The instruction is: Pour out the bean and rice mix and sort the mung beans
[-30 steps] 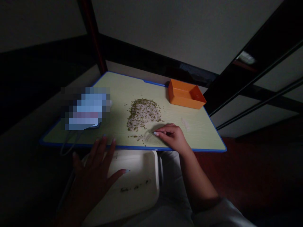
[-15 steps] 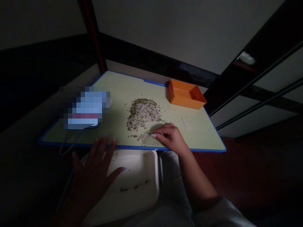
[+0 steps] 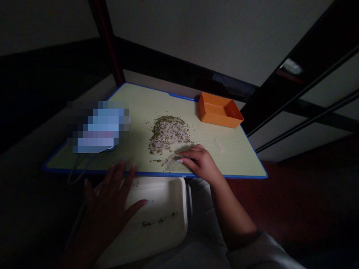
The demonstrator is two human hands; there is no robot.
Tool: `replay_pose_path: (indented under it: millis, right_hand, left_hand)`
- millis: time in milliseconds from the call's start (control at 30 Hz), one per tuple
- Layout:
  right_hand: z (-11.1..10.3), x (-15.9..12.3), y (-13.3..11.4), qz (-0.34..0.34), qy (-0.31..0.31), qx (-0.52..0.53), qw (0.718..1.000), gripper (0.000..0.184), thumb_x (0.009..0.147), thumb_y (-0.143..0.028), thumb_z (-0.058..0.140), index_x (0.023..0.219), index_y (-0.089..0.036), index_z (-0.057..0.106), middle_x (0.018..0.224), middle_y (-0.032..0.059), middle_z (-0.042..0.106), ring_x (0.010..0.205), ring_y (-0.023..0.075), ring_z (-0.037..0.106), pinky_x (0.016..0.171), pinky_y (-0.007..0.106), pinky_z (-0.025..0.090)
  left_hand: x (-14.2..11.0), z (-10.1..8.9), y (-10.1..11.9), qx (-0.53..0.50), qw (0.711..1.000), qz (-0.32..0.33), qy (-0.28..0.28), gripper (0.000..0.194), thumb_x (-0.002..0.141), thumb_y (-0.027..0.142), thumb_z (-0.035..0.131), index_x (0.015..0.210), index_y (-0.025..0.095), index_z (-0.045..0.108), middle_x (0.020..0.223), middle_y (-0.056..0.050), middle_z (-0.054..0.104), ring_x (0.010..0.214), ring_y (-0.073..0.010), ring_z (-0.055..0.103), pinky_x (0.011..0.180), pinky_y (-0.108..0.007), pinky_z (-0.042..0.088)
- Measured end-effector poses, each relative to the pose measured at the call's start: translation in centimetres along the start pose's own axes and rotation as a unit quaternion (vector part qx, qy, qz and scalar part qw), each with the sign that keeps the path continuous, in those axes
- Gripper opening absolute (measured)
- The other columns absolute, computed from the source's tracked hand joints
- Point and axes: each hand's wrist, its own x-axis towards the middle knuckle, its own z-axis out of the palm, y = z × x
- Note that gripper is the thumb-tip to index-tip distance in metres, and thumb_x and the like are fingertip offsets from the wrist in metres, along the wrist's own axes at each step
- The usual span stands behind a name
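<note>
My right hand (image 3: pixel 200 160) pinches a clear plastic protractor (image 3: pixel 174 163) by its straight side, thumb and fingers together. The protractor lies flat near the front edge of the table, its curved edge facing left. Just beyond it is a mixed heap of green beans and white grains (image 3: pixel 169 134), with a few loose beans scattered at its near side. My left hand (image 3: pixel 112 201) is spread, fingers apart, above a white bin (image 3: pixel 185 209) below the table edge. A few dark bits (image 3: pixel 159 221) lie inside the bin.
An orange box (image 3: pixel 220 119) stands at the back right of the pale table (image 3: pixel 241 160), which has a blue rim. A small strip of white grains (image 3: pixel 219 146) lies on the right. At the left rests a phone-like device (image 3: pixel 99 130), blurred out, with a cable (image 3: pixel 74 173).
My right hand has slid slightly left with the protractor, close to the tabletop. My left hand has hardly moved. The whole view has shifted a little.
</note>
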Motion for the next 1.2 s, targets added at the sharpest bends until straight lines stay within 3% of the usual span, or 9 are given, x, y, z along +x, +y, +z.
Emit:
replay_pose_path:
  millis: [167,367,633,933,1100,1200]
  right_hand:
    - [0.0,-0.2,0.1,-0.006,0.017,0.037,0.999,0.02,0.091,-0.038,0.065,0.101,-0.025,0.077,0.09,0.0052,0.076,0.086,0.0196,0.067,0.081,0.035,0.05]
    - [0.0,-0.3,0.1,-0.009,0.031,0.053,0.998,0.022,0.091,-0.038,0.064,0.101,-0.024,0.077,0.085,0.0056,0.075,0.081,0.0193,0.066,0.079,0.035,0.051]
    - [0.1,0.0,0.0,-0.018,0.028,0.001,0.999,0.02,0.092,-0.035,0.065,0.1,-0.022,0.076,0.087,0.0053,0.077,0.08,0.0182,0.068,0.081,0.034,0.046]
    - [0.7,0.7,-0.9,-0.003,0.009,-0.079,0.997,0.025,0.094,-0.038,0.063,0.101,-0.017,0.075,0.087,0.0067,0.077,0.081,0.0188,0.068,0.081,0.034,0.038]
    - [0.6,0.7,-1.1,-0.041,0.008,-0.02,0.999,0.028,0.096,-0.04,0.058,0.099,-0.018,0.074,0.081,0.0042,0.076,0.076,0.0168,0.066,0.079,0.033,0.039]
    - [0.4,0.4,-1.0,-0.043,0.061,0.016,0.997,0.024,0.096,-0.038,0.058,0.094,-0.019,0.074,0.077,0.0025,0.074,0.071,0.0153,0.064,0.078,0.032,0.04]
  left_hand:
    - [0.0,0.0,-0.2,-0.007,1.0,-0.005,-0.006,0.08,0.087,0.062,0.03,0.15,0.036,-0.011,0.165,-0.012,0.013,0.15,-0.0417,0.021,0.112,-0.085,0.012]
    - [0.0,-0.2,-0.1,-0.001,1.0,0.002,0.002,0.08,0.088,0.062,0.03,0.151,0.034,-0.01,0.164,-0.016,0.016,0.149,-0.0421,0.022,0.11,-0.085,0.015]
    - [-0.1,-0.1,-0.2,0.008,1.0,0.004,-0.01,0.081,0.088,0.06,0.032,0.151,0.032,-0.009,0.165,-0.016,0.015,0.15,-0.0423,0.021,0.112,-0.084,0.014]
    - [-0.1,0.3,0.0,0.023,1.0,0.003,0.022,0.073,0.091,0.061,0.022,0.152,0.029,-0.001,0.165,-0.017,0.018,0.153,-0.0344,0.017,0.114,-0.078,0.012]
    - [-0.1,0.3,-0.1,0.024,1.0,0.005,0.013,0.077,0.089,0.065,0.023,0.152,0.027,-0.001,0.165,-0.016,0.017,0.153,-0.035,0.016,0.115,-0.077,0.008]
    - [-0.2,0.3,-0.2,0.024,1.0,0.008,0.01,0.078,0.089,0.063,0.027,0.152,0.027,-0.001,0.166,-0.015,0.014,0.153,-0.0344,0.015,0.117,-0.075,0.005]
